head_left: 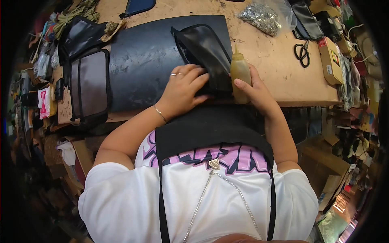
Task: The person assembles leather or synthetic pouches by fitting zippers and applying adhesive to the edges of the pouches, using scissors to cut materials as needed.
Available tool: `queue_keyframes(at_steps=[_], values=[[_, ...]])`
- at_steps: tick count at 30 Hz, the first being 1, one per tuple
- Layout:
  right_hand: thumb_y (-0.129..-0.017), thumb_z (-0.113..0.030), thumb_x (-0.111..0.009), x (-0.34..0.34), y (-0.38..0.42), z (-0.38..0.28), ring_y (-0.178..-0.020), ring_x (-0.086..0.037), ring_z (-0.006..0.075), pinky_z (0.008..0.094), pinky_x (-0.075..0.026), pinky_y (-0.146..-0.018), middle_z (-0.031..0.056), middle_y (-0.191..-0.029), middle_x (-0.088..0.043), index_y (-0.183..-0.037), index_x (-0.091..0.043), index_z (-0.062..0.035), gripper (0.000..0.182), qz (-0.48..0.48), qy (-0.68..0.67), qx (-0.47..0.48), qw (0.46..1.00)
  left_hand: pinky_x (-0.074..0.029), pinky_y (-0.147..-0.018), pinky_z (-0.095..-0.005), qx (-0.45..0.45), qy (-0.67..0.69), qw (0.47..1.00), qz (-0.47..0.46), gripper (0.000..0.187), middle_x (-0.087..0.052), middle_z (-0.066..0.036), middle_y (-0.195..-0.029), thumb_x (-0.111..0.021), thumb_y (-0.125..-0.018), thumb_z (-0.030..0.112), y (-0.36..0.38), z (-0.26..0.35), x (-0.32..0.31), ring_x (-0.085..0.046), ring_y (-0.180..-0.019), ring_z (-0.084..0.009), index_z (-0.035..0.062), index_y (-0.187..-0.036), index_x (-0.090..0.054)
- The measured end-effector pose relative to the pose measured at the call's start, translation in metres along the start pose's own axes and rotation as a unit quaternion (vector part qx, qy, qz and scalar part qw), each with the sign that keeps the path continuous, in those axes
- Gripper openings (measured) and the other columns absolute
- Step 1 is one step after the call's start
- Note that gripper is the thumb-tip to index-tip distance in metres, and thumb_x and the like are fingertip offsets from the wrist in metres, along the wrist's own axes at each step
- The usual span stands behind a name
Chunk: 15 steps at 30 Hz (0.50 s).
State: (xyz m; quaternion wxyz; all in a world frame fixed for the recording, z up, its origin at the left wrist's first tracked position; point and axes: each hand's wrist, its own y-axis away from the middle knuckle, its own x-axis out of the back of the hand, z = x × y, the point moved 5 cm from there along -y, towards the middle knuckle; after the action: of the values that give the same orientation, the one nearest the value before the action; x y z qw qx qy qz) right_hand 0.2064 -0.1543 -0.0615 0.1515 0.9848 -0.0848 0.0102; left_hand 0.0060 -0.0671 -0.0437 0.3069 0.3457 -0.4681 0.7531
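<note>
While a black pouch (204, 56) is pressed flat onto the dark mat (142, 65) by the open left hand (182, 91), a yellowish squeeze bottle (240, 75) is gripped upright by the right hand (255, 91), touching the pouch's right edge; scissors (302, 53) lie well right of the pouch on the surface (275, 60)

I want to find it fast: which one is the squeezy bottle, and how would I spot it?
Look at the big black mat on the wooden table. At its right edge the right hand holds the bottle upright beside a black pouch under the left hand. It is the only yellowish thing with a pointed nozzle.
</note>
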Motion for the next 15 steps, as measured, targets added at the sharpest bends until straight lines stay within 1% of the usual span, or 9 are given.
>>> queue_keyframes(at_steps=[1,4,6,7,8,9,10,12,15], values=[[-0.090,-0.030,-0.072,0.000,-0.004,0.004,-0.110,-0.055,0.0191,0.0334,-0.046,-0.095,0.0116,-0.123,-0.053,-0.145,-0.033,-0.0059,0.072,0.000,0.003,0.011,1.000,-0.040,-0.099,-0.0432,-0.026,-0.001,1.000,-0.006,0.040,-0.061,-0.010,-0.107,-0.079,-0.068,0.018,-0.005,0.003,-0.004,-0.057,-0.107,-0.0286,0.0056,-0.101,-0.061],[-0.086,-0.025,-0.074,0.009,-0.004,-0.002,-0.100,-0.060,0.0187,0.0341,-0.051,-0.086,0.0117,-0.121,-0.056,-0.147,-0.028,-0.0098,0.078,-0.011,-0.007,0.030,0.999,-0.042,-0.094,-0.0434,-0.051,-0.036,0.996,-0.063,0.023,-0.062,-0.006,-0.088,-0.074,-0.073,0.016,-0.026,-0.011,-0.010,-0.061,-0.095,-0.0250,0.0099,-0.087,-0.057],[-0.081,-0.021,-0.077,0.031,0.005,-0.024,-0.095,-0.061,0.0189,0.0344,-0.052,-0.083,0.0118,-0.121,-0.057,-0.147,-0.027,-0.0122,0.083,0.019,-0.016,0.050,0.998,-0.049,-0.070,-0.0431,0.018,0.059,0.995,0.082,0.017,-0.057,-0.011,-0.073,-0.070,-0.080,0.011,-0.050,-0.017,0.022,-0.060,-0.074,-0.0350,0.0069,-0.079,-0.053],[-0.079,-0.018,-0.078,0.049,0.013,-0.042,-0.093,-0.062,0.0192,0.0344,-0.052,-0.082,0.0120,-0.122,-0.058,-0.147,-0.027,-0.0130,0.086,0.055,-0.021,0.062,0.996,-0.050,-0.066,-0.0376,0.082,0.129,0.985,0.081,0.012,-0.063,-0.013,-0.078,-0.071,-0.085,0.013,-0.061,-0.025,0.040,-0.063,-0.072,-0.0324,0.0071,-0.085,-0.060],[-0.075,-0.019,-0.080,0.064,0.021,-0.066,-0.090,-0.061,0.0190,0.0309,-0.052,-0.073,0.0108,-0.117,-0.057,-0.145,-0.029,-0.0113,0.087,0.066,-0.022,0.145,0.987,-0.052,-0.079,-0.0266,0.132,0.245,0.954,0.108,0.021,-0.071,-0.006,-0.097,-0.070,-0.091,0.009,-0.066,-0.033,0.056,-0.067,-0.086,-0.0146,0.0017,-0.110,-0.065],[-0.074,-0.025,-0.081,0.080,0.033,-0.081,-0.088,-0.060,0.0182,0.0285,-0.050,-0.067,0.0104,-0.114,-0.057,-0.144,-0.034,-0.0070,0.086,0.064,-0.045,0.196,0.978,-0.053,-0.083,-0.0254,0.205,0.373,0.894,0.138,0.022,-0.070,-0.004,-0.106,-0.066,-0.094,0.008,-0.070,-0.038,0.070,-0.065,-0.094,-0.0099,0.0011,-0.115,-0.064],[-0.073,-0.032,-0.081,0.094,0.042,-0.093,-0.086,-0.059,0.0177,0.0267,-0.048,-0.066,0.0096,-0.116,-0.057,-0.142,-0.041,-0.0057,0.084,0.037,-0.070,0.262,0.962,-0.053,-0.085,-0.0239,0.201,0.500,0.830,0.140,0.022,-0.070,-0.005,-0.106,-0.064,-0.096,0.008,-0.077,-0.038,0.084,-0.066,-0.094,-0.0098,0.0011,-0.116,-0.063],[-0.077,-0.027,-0.082,0.108,0.054,-0.118,-0.091,-0.060,0.0155,0.0256,-0.048,-0.073,0.0052,-0.119,-0.060,-0.147,-0.042,-0.0100,0.082,-0.084,-0.120,0.263,0.953,-0.052,-0.085,-0.0228,0.218,0.582,0.772,0.137,0.022,-0.070,-0.004,-0.107,-0.063,-0.097,0.009,-0.076,-0.037,0.106,-0.065,-0.094,-0.0085,0.0018,-0.118,-0.063],[-0.076,-0.033,-0.083,0.115,0.046,-0.128,-0.088,-0.058,0.0132,0.0222,-0.045,-0.069,0.0037,-0.118,-0.059,-0.143,-0.046,-0.0074,0.080,0.136,0.141,0.187,0.963,-0.046,-0.073,-0.0170,0.165,0.557,0.806,0.114,0.024,-0.066,0.005,-0.093,-0.063,-0.098,0.013,-0.078,-0.027,0.105,-0.056,-0.083,-0.0003,0.0010,-0.118,-0.063]])
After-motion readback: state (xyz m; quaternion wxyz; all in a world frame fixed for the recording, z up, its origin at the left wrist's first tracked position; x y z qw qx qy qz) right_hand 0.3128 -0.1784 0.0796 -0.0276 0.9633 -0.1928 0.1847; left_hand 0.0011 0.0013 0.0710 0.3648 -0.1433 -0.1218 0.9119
